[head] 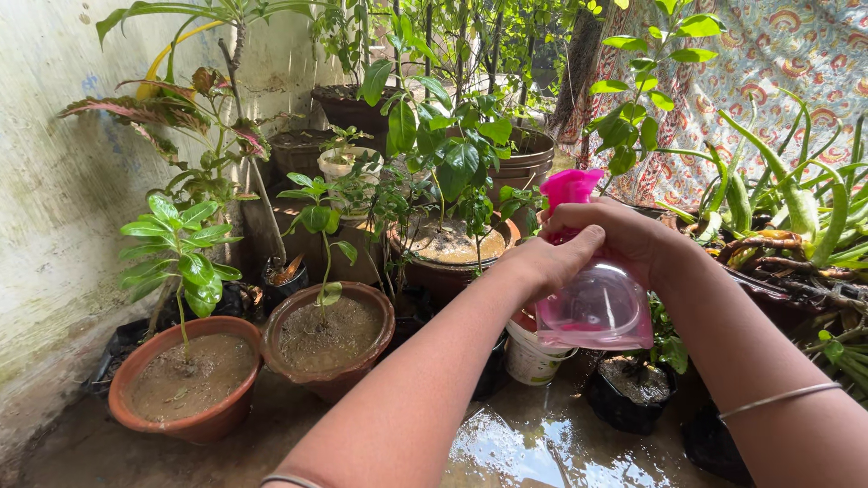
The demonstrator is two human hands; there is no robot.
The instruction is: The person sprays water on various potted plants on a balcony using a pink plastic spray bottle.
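I hold a clear spray bottle (599, 307) with a pink trigger head (568, 188) up in front of me, at centre right. My right hand (624, 237) wraps its neck just under the pink head. My left hand (551, 262) is closed against the same neck from the left, thumb along the front. The bottle looks almost empty, with a pink rim at its base. It hangs above a white pot (532, 354) and a black plant bag (628, 389), its nozzle facing the leafy plant in the brown pot (452, 248) behind.
Two terracotta pots (185, 384) (330, 339) with small green plants stand at front left on the wet floor (515, 443). A stained wall (54, 181) runs along the left. Spiky succulents (796, 203) crowd the right, before a patterned cloth (796, 63).
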